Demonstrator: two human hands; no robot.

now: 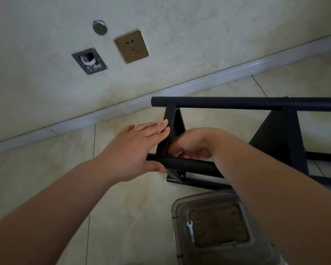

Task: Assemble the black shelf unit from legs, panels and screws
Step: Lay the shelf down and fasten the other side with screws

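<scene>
The shelf unit [256,131] lies on its side on the tiled floor [46,178], just out from the wall [46,83], its round black legs running off to the right. One leg [227,102] sits highest, farthest from the person; a nearer leg [187,164] crosses under both hands, and a third leg [199,183] lies lower, close to the floor. An end panel [172,129] stands edge-on between the far and near legs, and a wider panel [279,138] stands further right along the unit.

The left hand [136,150] has its fingers laid flat and close together against the end panel, the thumb tucked under the near leg. The right hand [193,144] is curled in behind that panel, just above the near leg; I can't tell what, if anything, it pinches.

On the unit's near side sits a clear bin [182,217] with a small white wrench [191,231] inside. On the wall beyond the unit are a brass socket [131,46], an open box [89,61] and a round cap [99,27].
</scene>
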